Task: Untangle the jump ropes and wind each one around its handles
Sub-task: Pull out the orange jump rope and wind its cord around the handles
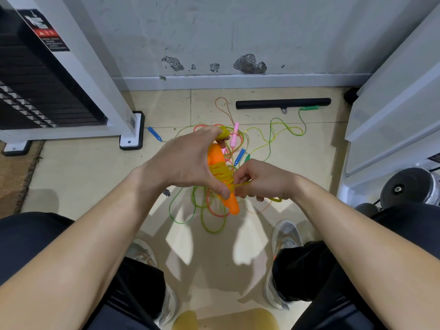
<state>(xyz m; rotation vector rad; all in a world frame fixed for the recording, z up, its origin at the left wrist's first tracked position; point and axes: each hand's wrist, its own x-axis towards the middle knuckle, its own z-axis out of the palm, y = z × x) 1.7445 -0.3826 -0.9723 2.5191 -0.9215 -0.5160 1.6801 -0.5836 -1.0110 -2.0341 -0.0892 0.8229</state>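
Orange handles (233, 206) sit at frame centre, gripped in the left hand (188, 160), yellow rope (220, 173) coiled round them. The right hand (262, 179) pinches what seems the rope's loose tail. Lay each turn taut beside the last, clear of the floor tangle (239, 144) behind.

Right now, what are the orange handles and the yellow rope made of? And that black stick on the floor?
The orange handles look like smooth moulded plastic: even colour, rounded tips. The yellow rope seems a see-through vinyl or rubbery plastic cord, glossy and bendy in tight coils. The black stick looks foam- or rubber-covered, matt; I can't be sure.
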